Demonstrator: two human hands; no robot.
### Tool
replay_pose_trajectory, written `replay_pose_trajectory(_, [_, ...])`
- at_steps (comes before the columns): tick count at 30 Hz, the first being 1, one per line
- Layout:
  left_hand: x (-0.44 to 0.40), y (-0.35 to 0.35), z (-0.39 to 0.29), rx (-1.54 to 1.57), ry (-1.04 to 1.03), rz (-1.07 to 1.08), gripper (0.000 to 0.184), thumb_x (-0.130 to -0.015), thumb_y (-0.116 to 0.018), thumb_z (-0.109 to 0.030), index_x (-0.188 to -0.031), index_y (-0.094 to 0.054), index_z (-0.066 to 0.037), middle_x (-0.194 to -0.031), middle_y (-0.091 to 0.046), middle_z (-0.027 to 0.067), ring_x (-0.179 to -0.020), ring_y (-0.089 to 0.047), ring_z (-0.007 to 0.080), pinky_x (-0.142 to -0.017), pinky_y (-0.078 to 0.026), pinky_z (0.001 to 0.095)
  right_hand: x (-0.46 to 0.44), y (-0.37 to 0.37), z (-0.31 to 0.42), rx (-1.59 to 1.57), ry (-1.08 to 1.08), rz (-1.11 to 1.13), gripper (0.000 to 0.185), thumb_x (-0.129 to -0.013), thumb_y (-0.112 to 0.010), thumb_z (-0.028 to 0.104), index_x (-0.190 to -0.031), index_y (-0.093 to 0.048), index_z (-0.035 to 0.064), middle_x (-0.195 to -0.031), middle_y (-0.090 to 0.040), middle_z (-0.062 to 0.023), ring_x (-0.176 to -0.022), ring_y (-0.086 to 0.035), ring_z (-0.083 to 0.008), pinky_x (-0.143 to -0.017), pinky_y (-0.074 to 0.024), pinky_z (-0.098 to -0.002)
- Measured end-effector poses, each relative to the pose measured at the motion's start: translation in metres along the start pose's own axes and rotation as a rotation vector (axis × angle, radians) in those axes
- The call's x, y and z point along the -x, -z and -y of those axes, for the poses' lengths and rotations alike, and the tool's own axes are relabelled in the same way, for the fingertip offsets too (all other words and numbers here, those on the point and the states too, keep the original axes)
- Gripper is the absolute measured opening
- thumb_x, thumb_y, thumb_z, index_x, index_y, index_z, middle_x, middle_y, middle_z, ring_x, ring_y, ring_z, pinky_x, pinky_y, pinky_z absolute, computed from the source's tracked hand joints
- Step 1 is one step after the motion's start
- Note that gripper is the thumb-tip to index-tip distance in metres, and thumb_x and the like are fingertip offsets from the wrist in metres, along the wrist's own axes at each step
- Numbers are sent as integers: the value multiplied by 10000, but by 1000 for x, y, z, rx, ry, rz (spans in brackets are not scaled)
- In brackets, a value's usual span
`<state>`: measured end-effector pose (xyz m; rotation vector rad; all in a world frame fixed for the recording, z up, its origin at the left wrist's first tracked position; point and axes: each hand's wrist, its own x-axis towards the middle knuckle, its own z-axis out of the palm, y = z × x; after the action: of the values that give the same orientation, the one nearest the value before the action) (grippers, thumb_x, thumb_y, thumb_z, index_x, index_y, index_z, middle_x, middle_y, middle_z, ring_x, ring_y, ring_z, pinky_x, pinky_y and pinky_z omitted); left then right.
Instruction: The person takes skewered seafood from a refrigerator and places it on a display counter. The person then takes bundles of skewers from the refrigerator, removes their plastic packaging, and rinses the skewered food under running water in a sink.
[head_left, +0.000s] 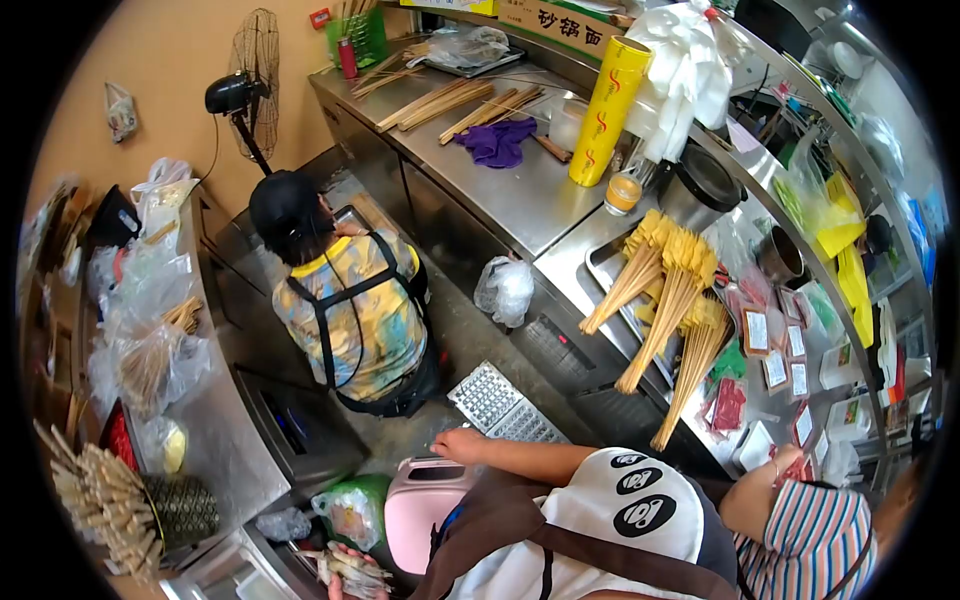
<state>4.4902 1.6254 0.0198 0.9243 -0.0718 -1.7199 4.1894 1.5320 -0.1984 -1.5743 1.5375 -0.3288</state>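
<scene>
My right hand (459,445) is stretched out over the near end of a pink plastic bin (425,510), its fingers curled in. A tiny pale bit shows at the fingertips, too small to name. At the bottom edge my left hand (345,585) is wrapped round a bundle of pale skewers (350,568), partly cut off by my apron (500,530). Beside that bundle sits a green container (365,510) lined with a clear plastic bag. Just beyond my right hand, a silvery panel with a grid of holes (505,400) lies on the floor.
A person in a yellow patterned shirt (355,310) crouches ahead. On the right, a person with a striped sleeve (805,530) reaches toward red meat packs (728,405). Skewer bundles with yellow food (680,280) lie on a tray. Pale skewers (95,500) fill a patterned basket at left.
</scene>
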Motion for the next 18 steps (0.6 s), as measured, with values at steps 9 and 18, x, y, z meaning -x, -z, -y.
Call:
replay_pose_trajectory(9, [-111,-67,16,127,146,214,412,-864,-500,-162,-1238,-433,-2,-1150,-529,144,-1049,-496,250,-894,-412,380,-30,59,-26,-49,-39,51,410,-901,-420,401,-900,-622,44,-884,-622,-203,-865,-580,-391,-781,-448,-460])
replay_pose_trajectory(18, [-99,-110,38,25,59,189,417,-851,-486,-111,-1247,-433,8,-1200,-502,169,-1065,-490,284,-888,-423,423,-3,57,-36,-93,-26,-17,445,-895,-407,423,-885,-627,36,-920,-624,-204,-882,-586,-387,-786,-449,-472])
